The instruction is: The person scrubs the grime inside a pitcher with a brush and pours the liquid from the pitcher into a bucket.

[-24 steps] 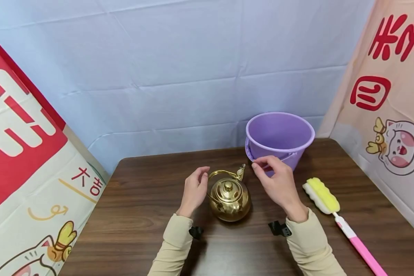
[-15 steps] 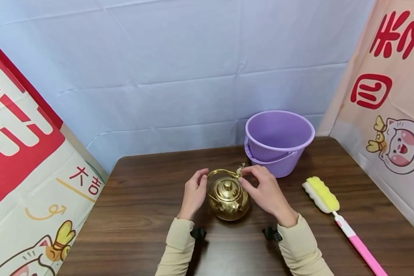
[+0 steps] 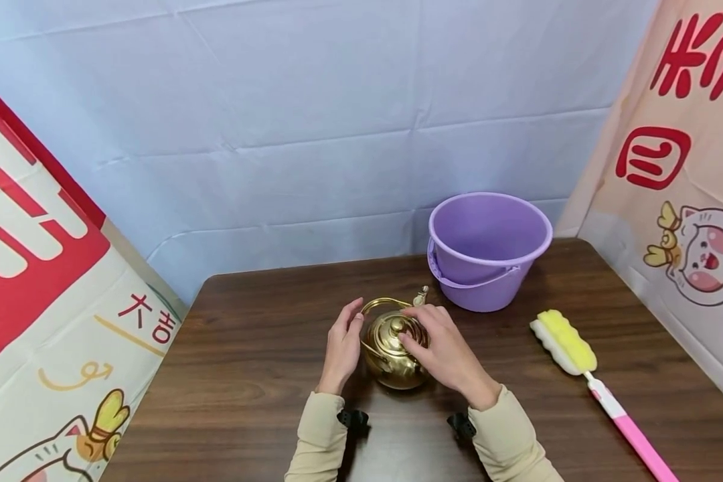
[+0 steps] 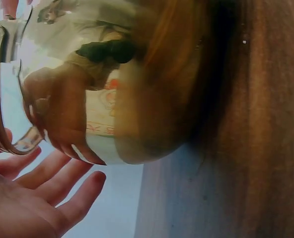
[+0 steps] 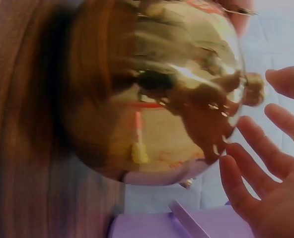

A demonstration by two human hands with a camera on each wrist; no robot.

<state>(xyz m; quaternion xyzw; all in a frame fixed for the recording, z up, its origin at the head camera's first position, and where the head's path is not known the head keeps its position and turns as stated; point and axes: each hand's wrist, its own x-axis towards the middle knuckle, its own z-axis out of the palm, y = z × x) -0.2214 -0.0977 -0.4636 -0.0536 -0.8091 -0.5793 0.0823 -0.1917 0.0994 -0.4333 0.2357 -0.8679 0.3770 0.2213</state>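
A shiny brass teapot [image 3: 390, 371] stands on the table, its lid topped with a round knob [image 3: 396, 325]. An arched handle [image 3: 381, 301] rises over it, and the spout [image 3: 421, 296] points to the back right. At the handle's left side is my left hand [image 3: 341, 347], fingers extended and loosely bent; the left wrist view shows fingertips [image 4: 95, 183] close by the pot's body. My right hand [image 3: 448, 345] reaches over the lid's right side with thumb and fingers spread. In the right wrist view its thumb [image 5: 288, 82] is a little apart from the knob.
A purple bucket [image 3: 478, 294] with a lowered handle stands at the back right of the brown wooden table [image 3: 247, 375]. To the right lies a brush with a yellow and white sponge head [image 3: 563, 341] and pink handle. Cloths hang behind and on both sides.
My right hand has moved left from in front of the bucket, past the spout, to over the teapot's lid. The left hand stays at the handle's left side.
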